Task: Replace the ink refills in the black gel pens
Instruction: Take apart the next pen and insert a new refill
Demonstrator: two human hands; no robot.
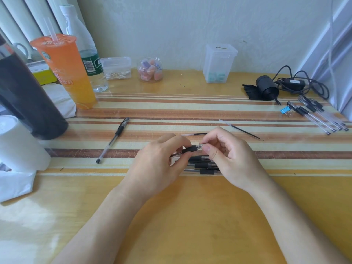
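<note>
**Both hands pinch one pen**

The left hand (162, 161) pinches the black-gripped clear gel pen (190, 149) at its grip; right hand (224, 155) fingertips pinch its tip. Below the fingers, a pile of black gel pens (202, 164) lies partly hidden.

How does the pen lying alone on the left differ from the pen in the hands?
The left pen lies capped and untouched on the desk; the held pen is off the desk, gripped by the left hand. The left pen looks whole, while the right hand pinches the held pen's clear tip end. Both have clear barrels and black grips.
</note>
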